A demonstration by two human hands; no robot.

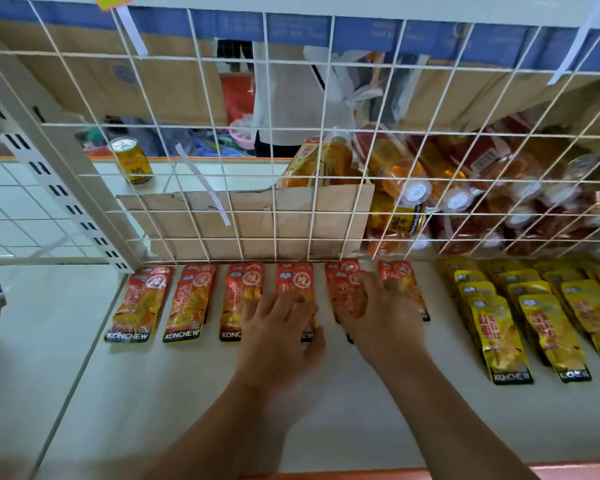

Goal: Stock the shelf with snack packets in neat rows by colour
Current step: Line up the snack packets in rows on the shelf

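Several red snack packets lie in a row along the back of the white shelf (194, 393), from the leftmost packet (141, 303) rightwards. My left hand (281, 327) lies flat on the fourth red packet (295, 280), fingers spread. My right hand (383, 311) rests with spread fingers across the fifth red packet (343, 289) and the sixth red packet (397, 270). Yellow packets (499, 334) lie in overlapping rows at the right.
A white wire grid (243, 174) backs the shelf. Behind it are a cardboard sheet (257, 220), a yellow can (132, 161), bagged orange bottles (430, 188) and a person (284, 98). An orange strip (568, 469) edges the shelf front.
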